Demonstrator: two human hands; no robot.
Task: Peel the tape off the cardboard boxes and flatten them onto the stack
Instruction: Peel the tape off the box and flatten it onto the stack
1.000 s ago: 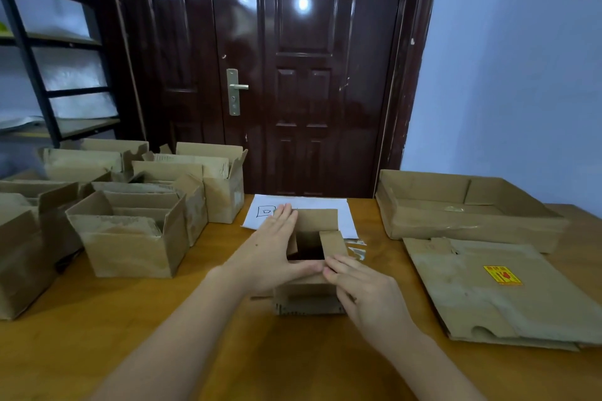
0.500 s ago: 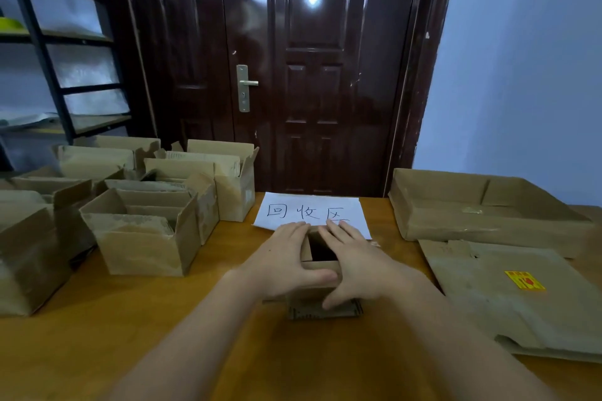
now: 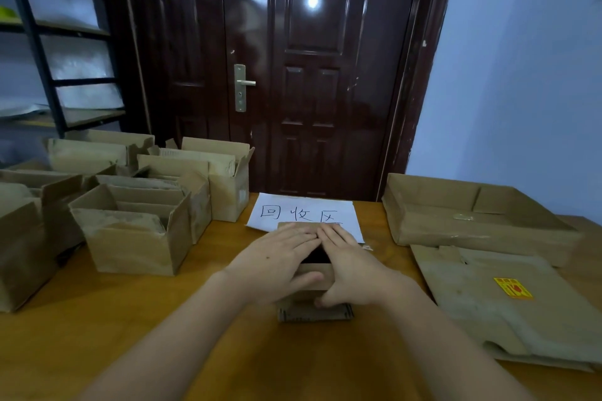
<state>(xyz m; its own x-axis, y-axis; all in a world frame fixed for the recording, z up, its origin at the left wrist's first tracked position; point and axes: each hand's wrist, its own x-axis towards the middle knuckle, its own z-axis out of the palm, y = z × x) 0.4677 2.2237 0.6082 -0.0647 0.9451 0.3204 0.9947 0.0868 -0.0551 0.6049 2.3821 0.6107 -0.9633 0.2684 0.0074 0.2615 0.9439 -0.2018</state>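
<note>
A small cardboard box [image 3: 315, 311] lies at the middle of the wooden table, partly squashed, with a dark gap showing between my hands. My left hand [image 3: 277, 265] lies flat on its left half, fingers straight, thumb against the near side. My right hand [image 3: 350, 265] presses flat on the right half, fingers straight and touching the left hand's fingertips. To the right lies the stack of flattened cardboard [image 3: 508, 306] with a yellow sticker. No tape is visible on the small box.
Several open cardboard boxes [image 3: 136, 231] crowd the table's left side. A wide shallow box [image 3: 472, 215] stands at the back right. A white paper sign [image 3: 306, 210] with handwriting lies behind the small box. A dark door and a shelf rack stand beyond the table.
My right hand has moved from the box's near right corner onto its top beside the left hand. Both hands have pushed the box lower; its opening has shrunk to a narrow gap.
</note>
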